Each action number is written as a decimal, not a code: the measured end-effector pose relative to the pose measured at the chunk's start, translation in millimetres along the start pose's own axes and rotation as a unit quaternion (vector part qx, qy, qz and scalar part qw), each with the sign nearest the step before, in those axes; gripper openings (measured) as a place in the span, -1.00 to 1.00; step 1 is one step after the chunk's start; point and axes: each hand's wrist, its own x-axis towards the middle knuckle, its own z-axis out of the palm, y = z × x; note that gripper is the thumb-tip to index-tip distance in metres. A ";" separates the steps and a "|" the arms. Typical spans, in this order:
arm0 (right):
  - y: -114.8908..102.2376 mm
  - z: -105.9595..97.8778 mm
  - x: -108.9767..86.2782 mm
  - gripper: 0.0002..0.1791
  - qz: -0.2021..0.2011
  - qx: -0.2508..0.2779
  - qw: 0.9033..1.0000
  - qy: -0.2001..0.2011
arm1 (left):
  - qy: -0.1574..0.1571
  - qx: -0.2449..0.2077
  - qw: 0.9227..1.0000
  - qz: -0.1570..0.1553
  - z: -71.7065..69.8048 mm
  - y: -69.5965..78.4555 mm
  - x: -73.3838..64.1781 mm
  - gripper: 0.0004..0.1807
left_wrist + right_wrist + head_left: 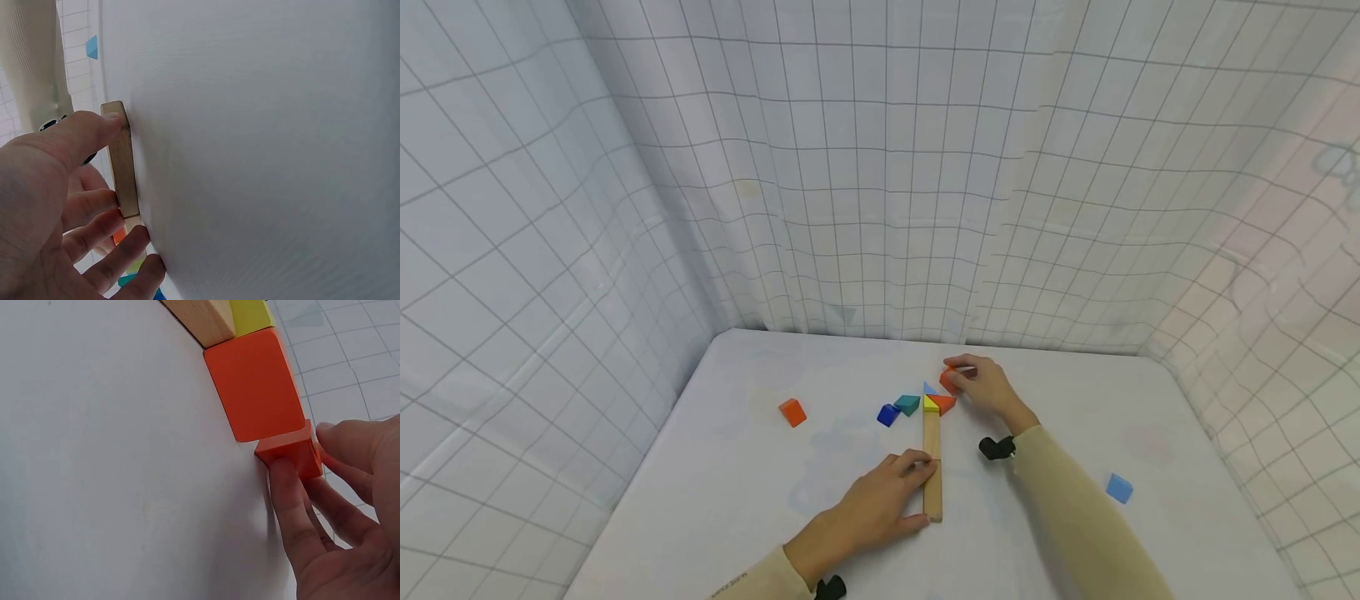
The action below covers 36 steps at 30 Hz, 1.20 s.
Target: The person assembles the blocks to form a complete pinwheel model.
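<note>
- Wooden planks (933,500), end to end mid-table (760,500); the left hand (880,500), fingers spread, touches them, likely steadying the row.
- Orange wedge (256,387); just beside it the right hand (991,390) pinches an orange cube (309,459), likely leaving its facing side free.

Left sleeve (769,578): lettering (728,586) too small to read.
</note>
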 end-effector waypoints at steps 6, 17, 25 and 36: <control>-0.4 0.9 -0.5 -0.54 0.005 0.023 1.000 -0.016 | -0.004 0.002 1.000 -0.005 2.5 -0.8 1.7 -0.14; -3.7 5.5 -1.7 -0.52 0.003 0.025 0.999 -0.031 | -0.003 -0.004 1.000 -0.002 0.1 0.2 0.5 -0.14; -7.1 7.9 -0.9 -0.52 -0.005 0.024 0.999 -0.040 | 0.005 0.000 1.000 0.006 2.1 -1.7 0.1 -0.15; -6.9 8.4 -0.5 -0.52 -0.015 0.028 0.998 -0.045 | 0.009 0.000 1.000 0.012 0.7 -1.2 -0.2 -0.14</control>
